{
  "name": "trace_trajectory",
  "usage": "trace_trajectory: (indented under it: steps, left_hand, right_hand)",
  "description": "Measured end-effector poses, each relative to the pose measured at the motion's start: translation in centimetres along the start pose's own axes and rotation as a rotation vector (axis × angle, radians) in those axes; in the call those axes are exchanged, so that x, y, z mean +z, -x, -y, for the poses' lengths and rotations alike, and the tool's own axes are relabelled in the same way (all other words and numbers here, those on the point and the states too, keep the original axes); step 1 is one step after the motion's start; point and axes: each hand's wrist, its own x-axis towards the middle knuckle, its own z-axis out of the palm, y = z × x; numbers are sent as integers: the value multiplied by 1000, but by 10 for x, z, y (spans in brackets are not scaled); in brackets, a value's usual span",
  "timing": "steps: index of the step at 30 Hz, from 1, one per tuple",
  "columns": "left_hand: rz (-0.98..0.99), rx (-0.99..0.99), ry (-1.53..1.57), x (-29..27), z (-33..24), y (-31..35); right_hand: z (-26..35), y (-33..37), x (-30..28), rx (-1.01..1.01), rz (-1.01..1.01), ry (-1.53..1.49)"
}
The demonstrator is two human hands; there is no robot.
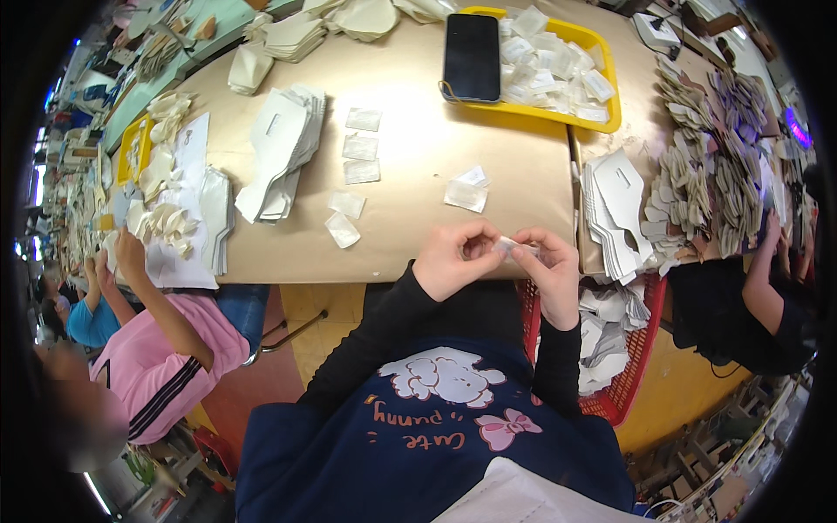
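Close to the table's near edge, my left hand [446,261] and my right hand [553,277] are pinched together on a small whitish packet [505,246]. Fingers cover most of it, so its full shape is hidden. Ahead of my hands lies a flat translucent packet [466,196] with another small packet [473,176] touching its far side. To the left, several similar packets [361,146] form a loose column on the brown table covering [418,235]. A yellow tray [613,112] heaped with such packets [549,65] stands at the far right, a black phone [472,57] resting across its left end.
A stack of white cut-out cards [281,148] lies left, another stack [617,196] right. Beside my right knee is a red basket [629,392] with pale pieces. Bundles of greyish pieces [697,166] cover the right table. A person in pink [179,349] works at left, another in black [732,305] at right.
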Motion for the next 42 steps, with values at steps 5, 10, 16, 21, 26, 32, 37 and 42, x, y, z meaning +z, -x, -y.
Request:
trace_trajectory:
  steps: [5,10,16,21,26,32,37,42]
  left_hand:
    - [-56,-21,37,0,3,9]
    - [-292,343,-96,1,14,5]
    - [-128,115,296,-14,12,11]
    - [-186,172,368,-4,2,14]
    - [-14,43,433,-3,5,13]
    - [-83,105,179,-8,5,18]
    - [6,105,98,-3,3,21]
    - [75,135,82,-4,6,21]
  right_hand:
    - [1,-1,-2,48,-91,124]
    - [-6,0,0,12,-177,163]
    - [0,2,-12,24,-283,223]
    - [6,3,-12,-49,-216,227]
    - [7,2,-1,-73,-120,292]
    - [10,2,5,-96,-49,312]
    - [13,1,5,-137,-22,427]
    - [16,5,3,-142,-36,403]
